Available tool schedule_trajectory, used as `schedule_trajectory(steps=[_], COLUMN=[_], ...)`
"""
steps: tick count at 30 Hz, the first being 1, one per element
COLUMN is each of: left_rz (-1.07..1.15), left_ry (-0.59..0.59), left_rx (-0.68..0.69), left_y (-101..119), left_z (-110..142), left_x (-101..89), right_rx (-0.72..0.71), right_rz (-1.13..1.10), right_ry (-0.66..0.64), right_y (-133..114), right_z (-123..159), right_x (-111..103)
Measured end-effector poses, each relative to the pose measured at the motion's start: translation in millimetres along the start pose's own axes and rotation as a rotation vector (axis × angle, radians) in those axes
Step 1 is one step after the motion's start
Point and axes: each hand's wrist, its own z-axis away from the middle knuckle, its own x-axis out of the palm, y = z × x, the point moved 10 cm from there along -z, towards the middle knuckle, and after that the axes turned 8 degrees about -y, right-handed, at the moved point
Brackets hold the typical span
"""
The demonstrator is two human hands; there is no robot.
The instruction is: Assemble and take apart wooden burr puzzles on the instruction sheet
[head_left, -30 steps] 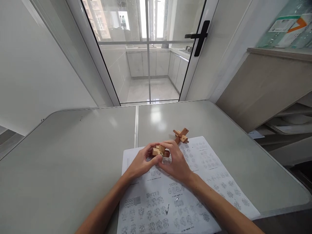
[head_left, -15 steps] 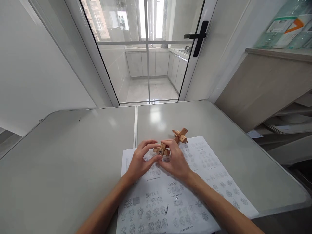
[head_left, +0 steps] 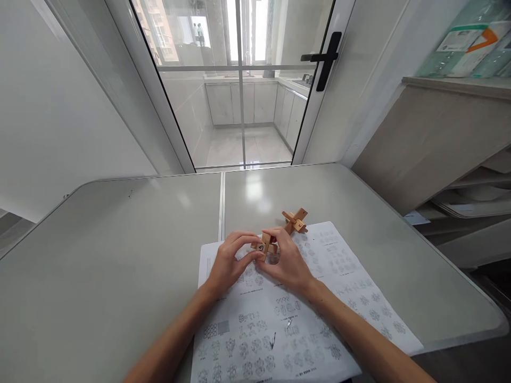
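Observation:
Wooden puzzle pieces (head_left: 261,247), one with a dark "G"-like mark on its face, are gripped between both hands above a printed sheet. My left hand (head_left: 233,258) pinches them from the left with thumb and fingers. From the right, my right hand (head_left: 285,260) holds them between thumb and fingertips. The fingers hide part of the pieces, so how they fit together cannot be made out fully. Just beyond my right hand, an assembled wooden burr puzzle (head_left: 295,221) with crossing bars and a "2" on one end rests by the sheet's far edge.
The large paper sheet (head_left: 255,308), printed with rows of small diagrams, lies under my forearms on the grey table (head_left: 112,276). Ahead stands a glass door (head_left: 263,117) with a black handle (head_left: 328,61). Shelving (head_left: 439,138) with plastic bottles (head_left: 463,50) is at the right.
The marked wooden piece has turned slightly and now shows more upright between my fingers. Both hands stay in nearly the same place; the other puzzle has not moved.

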Motion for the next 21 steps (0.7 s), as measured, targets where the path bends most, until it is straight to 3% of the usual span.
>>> schedule_trajectory(steps=[9, 21], left_rz=[0.019, 0.083], left_ry=[0.006, -0.026], left_rx=[-0.044, -0.202], left_y=[-5.0, -7.5], left_z=[-0.4, -2.3], left_x=[-0.6, -1.7], right_rx=[-0.025, -0.039], right_rz=[0.003, -0.028], right_ry=[-0.004, -0.009], right_y=[-2.7, -7.7], right_z=[-1.7, -2.1], right_x=[-1.7, -5.4])
